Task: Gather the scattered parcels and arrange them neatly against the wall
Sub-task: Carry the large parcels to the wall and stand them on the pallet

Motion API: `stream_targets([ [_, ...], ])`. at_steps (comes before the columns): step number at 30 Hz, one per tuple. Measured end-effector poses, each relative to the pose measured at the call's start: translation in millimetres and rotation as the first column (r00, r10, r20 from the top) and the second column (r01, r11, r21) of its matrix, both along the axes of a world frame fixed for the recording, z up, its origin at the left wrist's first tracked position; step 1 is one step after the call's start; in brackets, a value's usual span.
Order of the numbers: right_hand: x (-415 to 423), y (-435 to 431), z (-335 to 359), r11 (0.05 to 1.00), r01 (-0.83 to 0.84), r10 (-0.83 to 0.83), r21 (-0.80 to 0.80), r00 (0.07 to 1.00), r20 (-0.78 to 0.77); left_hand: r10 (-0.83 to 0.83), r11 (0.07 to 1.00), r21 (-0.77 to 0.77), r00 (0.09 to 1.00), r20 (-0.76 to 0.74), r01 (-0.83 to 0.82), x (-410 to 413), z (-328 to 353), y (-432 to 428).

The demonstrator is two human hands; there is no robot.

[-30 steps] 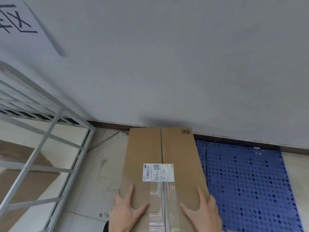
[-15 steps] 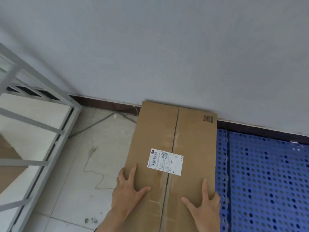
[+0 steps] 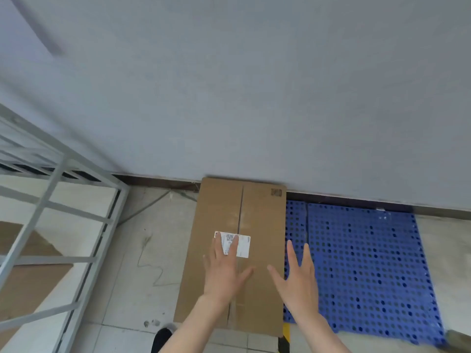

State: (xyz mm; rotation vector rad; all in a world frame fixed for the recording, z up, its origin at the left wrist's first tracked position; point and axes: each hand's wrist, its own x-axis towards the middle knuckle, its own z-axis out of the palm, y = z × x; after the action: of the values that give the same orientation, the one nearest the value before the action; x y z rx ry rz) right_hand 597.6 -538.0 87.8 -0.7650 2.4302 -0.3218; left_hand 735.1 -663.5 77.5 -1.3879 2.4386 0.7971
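Note:
A long brown cardboard parcel with a white shipping label lies flat on the floor, its far end against the grey wall. My left hand hovers over the parcel's near half, fingers spread, covering part of the label. My right hand is spread over the parcel's right edge and the blue mat. Neither hand holds anything; whether they touch the box is unclear.
A blue perforated plastic mat lies right of the parcel, along the wall. A grey metal shelf rack stands at the left, with brown cardboard behind its bars. Pale floor tiles lie between. A dark shoe shows at the bottom.
The parcel has been set down flat with its far end at the wall. Both hands have let go of its near corners and lifted, fingers spread.

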Motion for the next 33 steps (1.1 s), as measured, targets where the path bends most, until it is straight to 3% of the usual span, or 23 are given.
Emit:
stream_targets([
  [8,-114.3,108.9,250.4,0.980,0.170,-0.184,-0.106,0.974,-0.133,-0.295,0.951,-0.121,0.953,-0.070,0.286,-162.5,262.0,78.1],
  [13,-208.7,259.7,395.2,0.919,0.356,-0.387,-0.170,0.897,-0.213,-0.525,0.842,-0.239,0.836,-0.159,0.484,-285.5,403.8,203.9],
  [17,-260.0,407.1,485.3,0.828,0.519,-0.560,-0.212,0.774,-0.296,-0.672,0.741,-0.217,0.706,-0.225,0.636,-372.0,480.2,334.5],
  [25,-311.6,653.2,556.2,0.596,0.778,-0.786,-0.197,0.515,-0.344,-0.873,0.479,-0.304,0.410,-0.265,0.823,-488.6,538.8,563.8],
  [33,-375.3,783.2,523.2,0.475,0.866,-0.865,-0.156,0.427,-0.263,-0.963,0.261,-0.287,0.228,-0.145,0.922,-583.1,514.4,707.2],
])
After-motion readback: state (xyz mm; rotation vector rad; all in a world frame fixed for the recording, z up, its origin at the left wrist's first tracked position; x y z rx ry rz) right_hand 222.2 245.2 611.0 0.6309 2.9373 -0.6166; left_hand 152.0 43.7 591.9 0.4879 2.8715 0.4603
